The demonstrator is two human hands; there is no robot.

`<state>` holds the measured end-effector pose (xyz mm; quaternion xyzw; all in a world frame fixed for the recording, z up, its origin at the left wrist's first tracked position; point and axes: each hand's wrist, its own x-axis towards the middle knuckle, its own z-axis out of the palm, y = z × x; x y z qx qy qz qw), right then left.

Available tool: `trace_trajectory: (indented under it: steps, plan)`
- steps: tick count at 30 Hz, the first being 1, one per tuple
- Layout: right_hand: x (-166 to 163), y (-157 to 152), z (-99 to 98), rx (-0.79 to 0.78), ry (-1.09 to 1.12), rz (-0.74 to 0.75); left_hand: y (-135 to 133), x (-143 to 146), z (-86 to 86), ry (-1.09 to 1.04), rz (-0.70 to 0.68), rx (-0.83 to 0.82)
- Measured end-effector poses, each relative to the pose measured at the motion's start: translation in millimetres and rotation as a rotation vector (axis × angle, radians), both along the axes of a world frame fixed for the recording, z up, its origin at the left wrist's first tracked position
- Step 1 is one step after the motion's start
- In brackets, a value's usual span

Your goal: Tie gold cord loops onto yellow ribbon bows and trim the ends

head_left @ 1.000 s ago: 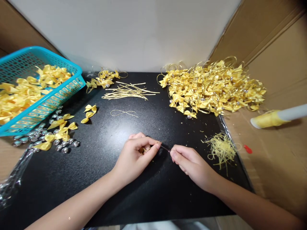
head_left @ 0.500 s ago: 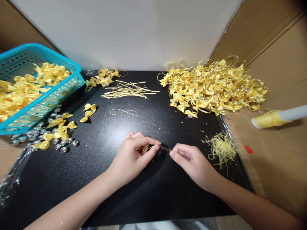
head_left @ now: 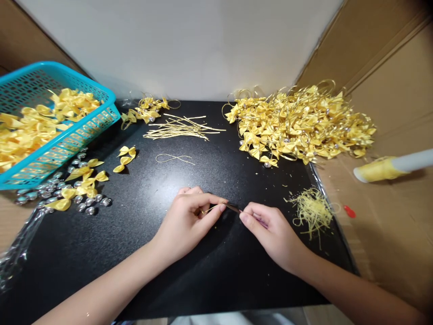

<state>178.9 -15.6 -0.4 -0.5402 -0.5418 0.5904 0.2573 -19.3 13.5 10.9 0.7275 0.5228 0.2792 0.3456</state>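
Observation:
Near the middle of the black table, my left hand (head_left: 191, 219) pinches a thin gold cord (head_left: 212, 209) between thumb and index finger. Part of that cord is hidden inside the hand. My right hand (head_left: 270, 230) is closed around a small pair of scissors (head_left: 234, 208) with a purple handle. Their dark blades point left and meet the cord's end at my left fingertips. Farther back lies a loop of thin gold cord (head_left: 174, 157), crossed on itself. Beyond it, cut lengths of gold cord (head_left: 182, 127) are spread in a bundle.
A blue basket (head_left: 61, 143) of yellow bows stands left, with silver bells (head_left: 81, 207) and loose bows (head_left: 88, 184) beside it. A big pile of bows with cords and bells (head_left: 301, 124) fills the back right. Cord trimmings (head_left: 314, 212) and a white tube (head_left: 414, 161) lie right.
Almost nothing differs. The scissors' purple handle shows slightly more in my right hand; my left hand keeps its pinch on the cord.

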Motion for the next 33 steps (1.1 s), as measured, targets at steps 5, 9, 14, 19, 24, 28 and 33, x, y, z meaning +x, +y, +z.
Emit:
trace_trajectory:
  steps: [5, 9, 14, 19, 24, 28, 33]
  plan:
    - [0, 0, -1.6, 0.000, 0.013, 0.004, -1, 0, -0.2, -0.002, 0.007, 0.007]
    - [-1, -1, -1.4, 0.001, 0.008, -0.003, 0, 0, -0.5, 0.000, 0.004, 0.004]
    - [4, 3, 3.8, -0.006, 0.006, 0.004, 0, 0, 0.5, -0.014, 0.008, -0.019]
    - [8, 10, 6.5, 0.035, 0.027, -0.047, 1, -1, 3.1, -0.055, 0.037, -0.102]
    - [-6, 10, 1.4, 0.061, 0.020, -0.112, -2, 2, 1.8, -0.143, 0.022, -0.234]
    - [-12, 8, -4.7, 0.086, 0.062, -0.129, -4, 7, -0.1, -0.201, -0.030, -0.254]
    - [-2, 10, -3.2, 0.136, 0.052, -0.108, -4, 8, -1.1, -0.205, -0.021, -0.223]
